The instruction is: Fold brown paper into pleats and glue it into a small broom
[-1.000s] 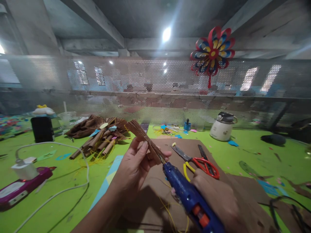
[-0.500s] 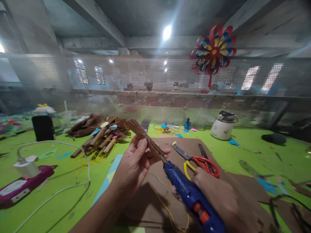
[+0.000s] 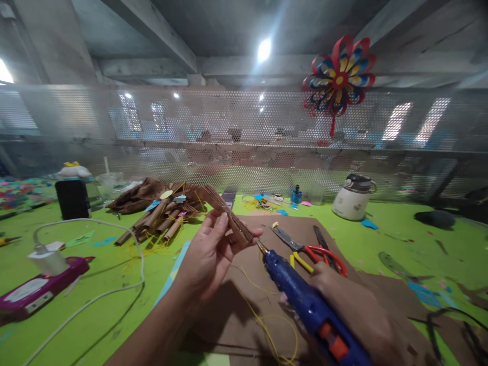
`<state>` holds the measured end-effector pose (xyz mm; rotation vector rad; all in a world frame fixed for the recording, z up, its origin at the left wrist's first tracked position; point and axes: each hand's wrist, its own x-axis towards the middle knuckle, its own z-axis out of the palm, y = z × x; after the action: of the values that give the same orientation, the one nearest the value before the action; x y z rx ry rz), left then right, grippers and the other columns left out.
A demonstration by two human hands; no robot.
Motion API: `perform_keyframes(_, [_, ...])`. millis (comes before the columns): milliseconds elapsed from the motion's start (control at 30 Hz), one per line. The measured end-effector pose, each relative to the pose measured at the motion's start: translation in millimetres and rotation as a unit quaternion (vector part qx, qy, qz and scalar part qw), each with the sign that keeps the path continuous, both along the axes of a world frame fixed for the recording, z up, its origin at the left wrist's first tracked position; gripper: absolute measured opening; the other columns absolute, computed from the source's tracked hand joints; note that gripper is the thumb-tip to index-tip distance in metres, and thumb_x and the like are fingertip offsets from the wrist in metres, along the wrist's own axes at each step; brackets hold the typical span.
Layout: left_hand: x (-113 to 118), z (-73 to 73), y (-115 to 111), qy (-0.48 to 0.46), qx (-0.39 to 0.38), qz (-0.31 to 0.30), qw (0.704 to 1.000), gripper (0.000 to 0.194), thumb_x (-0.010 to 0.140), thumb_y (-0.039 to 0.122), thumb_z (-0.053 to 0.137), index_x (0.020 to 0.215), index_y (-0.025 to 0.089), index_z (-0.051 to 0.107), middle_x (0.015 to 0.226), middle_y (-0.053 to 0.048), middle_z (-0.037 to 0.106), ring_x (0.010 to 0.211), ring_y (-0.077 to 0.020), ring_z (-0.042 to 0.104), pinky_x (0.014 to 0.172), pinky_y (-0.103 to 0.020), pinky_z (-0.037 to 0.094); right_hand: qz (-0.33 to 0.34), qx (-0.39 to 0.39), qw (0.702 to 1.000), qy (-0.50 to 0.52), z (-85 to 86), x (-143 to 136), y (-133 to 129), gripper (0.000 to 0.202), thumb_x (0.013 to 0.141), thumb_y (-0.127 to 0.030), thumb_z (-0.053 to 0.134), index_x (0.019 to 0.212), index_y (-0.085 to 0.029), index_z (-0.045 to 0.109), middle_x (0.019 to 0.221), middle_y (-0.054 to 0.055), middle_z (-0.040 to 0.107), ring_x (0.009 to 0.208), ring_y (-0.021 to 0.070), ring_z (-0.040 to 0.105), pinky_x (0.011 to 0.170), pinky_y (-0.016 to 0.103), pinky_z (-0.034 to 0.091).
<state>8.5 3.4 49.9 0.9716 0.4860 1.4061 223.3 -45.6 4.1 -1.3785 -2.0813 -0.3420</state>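
My left hand pinches a pleated brown paper piece between thumb and fingers, its fanned end pointing up and left. In my right hand is a blue glue gun, partly blurred, with an orange-red part showing in its body. The gun's metal nozzle is at the lower right end of the pleated paper; whether they touch is hard to tell. Just beyond my right hand lie red-handled scissors and a yellow-handled tool on brown paper.
Rolled brown paper tubes with yellow strings lie at the left. Nearer are a purple power strip, a white cable and a dark phone. A white bottle stands at the back right, before a mesh panel.
The glue gun and my right hand have shifted slightly right and down. Its nozzle has moved from along the pleated paper to the paper's lower end. My left hand still holds the paper.
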Motion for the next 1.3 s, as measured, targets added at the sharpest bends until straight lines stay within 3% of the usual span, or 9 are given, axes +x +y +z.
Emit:
perform_keyframes(167, [1, -0.2, -1, 0.022, -0.021, -0.038, 0.999, 0.014, 0.089, 0.019, 0.055, 0.103, 0.021, 0.053, 0.076, 0.001, 0.065, 0.069, -0.0139, 0.068, 0.069, -0.028, 0.058, 0.027, 0.010, 0.995, 0.096, 18.6, -11, -16, 0.024, 0.078, -0.046, 0.061, 0.070, -0.024, 0.062, 0.059, -0.001, 0.062, 0.046, 0.0138, 0.058, 0.042, 0.021, 0.045])
perform_keyframes(300, [1, -3.8, -1, 0.047, -0.047, -0.107, 0.992, 0.019, 0.088, 0.017, 0.056, 0.107, 0.020, 0.057, 0.084, -0.002, 0.067, 0.070, -0.0090, 0.066, 0.067, -0.018, 0.054, 0.065, -0.020, 0.986, 0.153, 30.8, -15, -26, 0.017, 0.080, -0.038, 0.060, 0.074, -0.023, 0.060, 0.062, -0.001, 0.062, 0.046, 0.0118, 0.056, 0.040, 0.019, 0.044])
perform_keyframes(533, [-1, -10.5, 2, 0.078, -0.038, -0.195, 0.977, 0.018, 0.092, 0.021, 0.050, 0.108, 0.018, 0.056, 0.085, -0.006, 0.068, 0.074, -0.0146, 0.068, 0.066, -0.026, 0.055, 0.112, -0.042, 0.974, 0.190, 34.4, -14, -22, 0.010, 0.079, -0.031, 0.061, 0.075, -0.022, 0.058, 0.062, -0.002, 0.061, 0.046, 0.0114, 0.055, 0.042, 0.019, 0.046])
perform_keyframes(667, [-2, -9.7, 3, 0.097, -0.036, -0.218, 0.971, 0.013, 0.091, 0.025, 0.051, 0.099, 0.015, 0.056, 0.079, -0.006, 0.066, 0.063, -0.0187, 0.068, 0.055, -0.029, 0.055, 0.119, -0.046, 0.971, 0.203, 33.9, -14, -21, 0.015, 0.079, -0.030, 0.061, 0.067, -0.022, 0.055, 0.054, -0.003, 0.056, 0.041, 0.0107, 0.049, 0.037, 0.019, 0.041])
perform_keyframes(767, [-3, -9.5, 4, 0.109, -0.040, -0.225, 0.967, 0.013, 0.089, 0.026, 0.052, 0.095, 0.014, 0.055, 0.076, -0.005, 0.065, 0.061, -0.0214, 0.069, 0.052, -0.030, 0.055, 0.133, -0.070, 0.968, 0.202, 36.6, -14, -23, 0.012, 0.078, -0.031, 0.063, 0.071, -0.022, 0.058, 0.059, -0.002, 0.059, 0.046, 0.0122, 0.052, 0.041, 0.020, 0.044])
perform_keyframes(967, [-6, -12.0, 6, 0.156, -0.044, -0.254, 0.954, 0.011, 0.089, 0.025, 0.052, 0.093, 0.014, 0.052, 0.070, -0.006, 0.067, 0.054, -0.0199, 0.067, 0.047, -0.027, 0.054, 0.147, -0.122, 0.964, 0.186, 39.4, -5, -25, 0.021, 0.080, -0.038, 0.063, 0.069, -0.020, 0.056, 0.059, -0.002, 0.057, 0.047, 0.0110, 0.050, 0.043, 0.020, 0.042])
perform_keyframes(1167, [-6, -12.8, 8, 0.182, -0.050, -0.303, 0.934, 0.009, 0.090, 0.022, 0.048, 0.087, 0.014, 0.050, 0.070, -0.005, 0.066, 0.053, -0.0203, 0.068, 0.043, -0.025, 0.053, 0.177, -0.186, 0.959, 0.119, 40.1, 7, -18, 0.017, 0.083, -0.036, 0.059, 0.077, -0.020, 0.060, 0.071, 0.002, 0.064, 0.060, 0.0145, 0.057, 0.053, 0.025, 0.048])
perform_keyframes(1300, [-7, -15.3, 11, 0.195, -0.061, -0.309, 0.929, 0.011, 0.091, 0.022, 0.044, 0.085, 0.014, 0.048, 0.067, -0.005, 0.065, 0.050, -0.0205, 0.066, 0.040, -0.025, 0.051, 0.205, -0.194, 0.949, 0.143, 45.0, 7, -19, 0.022, 0.084, -0.041, 0.056, 0.074, -0.023, 0.063, 0.064, 0.002, 0.061, 0.058, 0.0174, 0.057, 0.050, 0.029, 0.048])
